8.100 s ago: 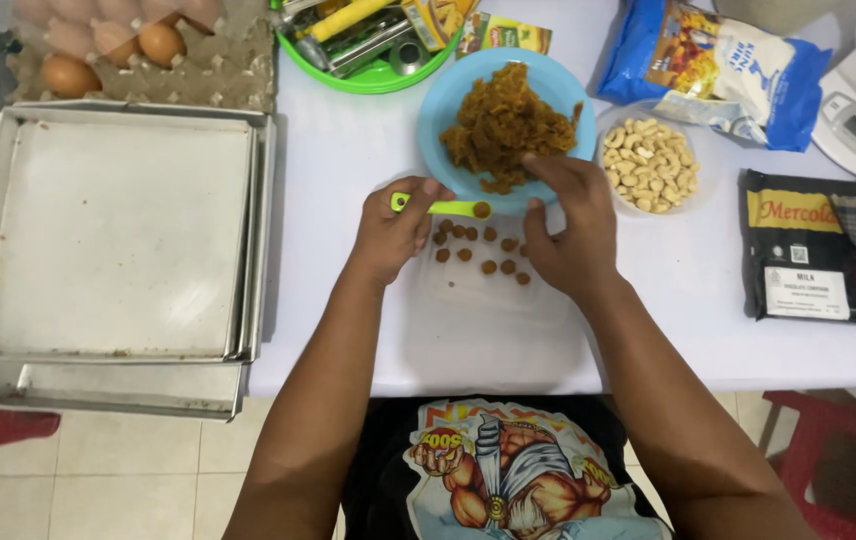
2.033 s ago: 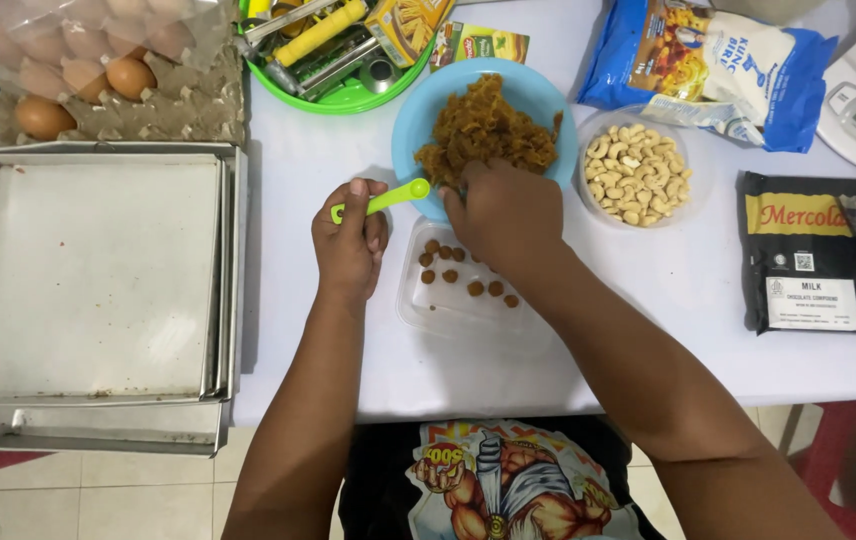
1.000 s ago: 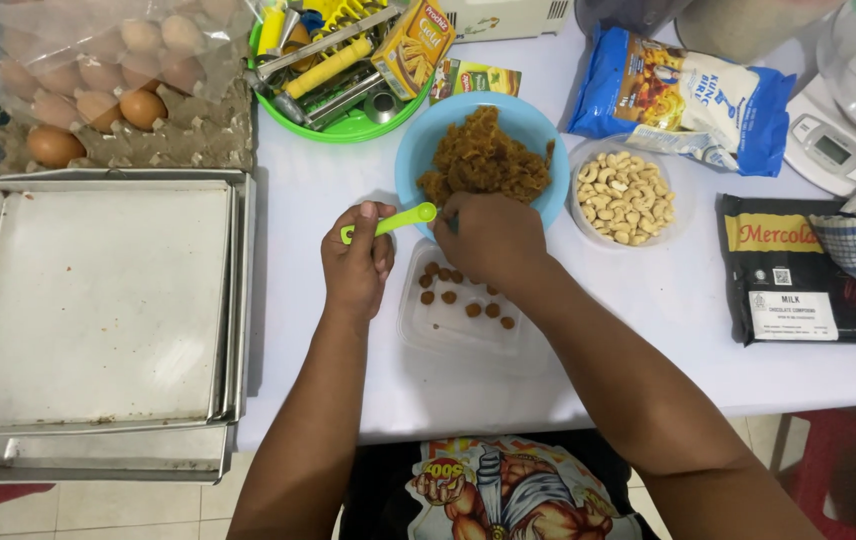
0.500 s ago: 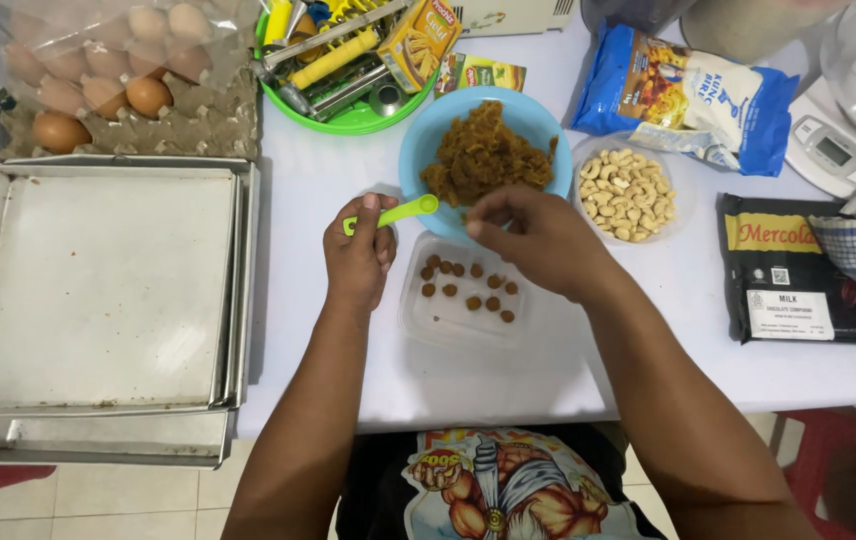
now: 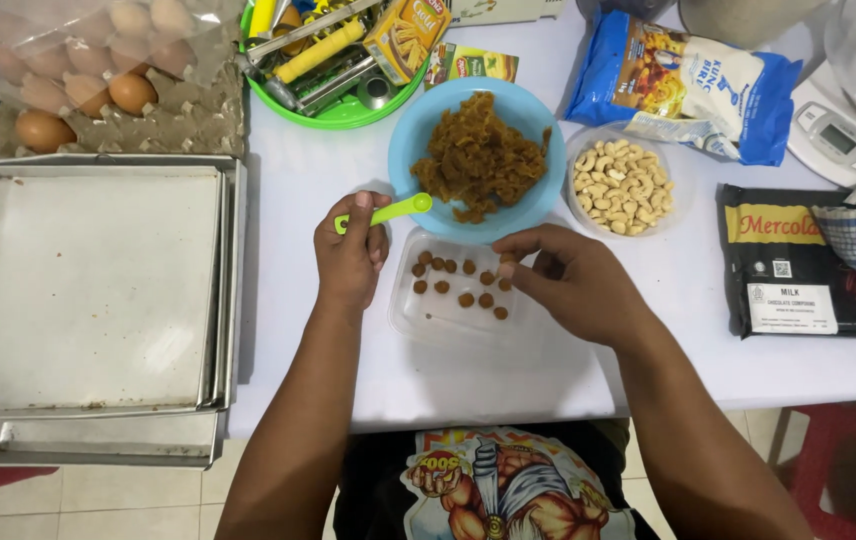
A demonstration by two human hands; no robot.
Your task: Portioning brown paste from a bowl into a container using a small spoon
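My left hand (image 5: 350, 258) grips a small green spoon (image 5: 395, 210) whose tip rests at the rim of a blue bowl (image 5: 538, 125) heaped with brown sticky filling (image 5: 478, 155). Just below the bowl lies a clear plastic lid (image 5: 428, 318) carrying several small brown balls (image 5: 467, 298). My right hand (image 5: 573, 282) hovers over the lid's right edge, fingertips pinched together at a ball beside the others.
Stacked metal baking trays (image 5: 88, 300) lie at the left, with an egg carton (image 5: 98, 90) behind them. A green basket of tools (image 5: 333, 60), a bowl of cashews (image 5: 620, 180), a blue bag (image 5: 688, 85), a black chocolate packet (image 5: 798, 260) and a scale (image 5: 838, 140) surround the bowl.
My right hand came down from the blue bowl to the lid's right side and set its fingertips among the balls. The left hand with the spoon stayed in place.
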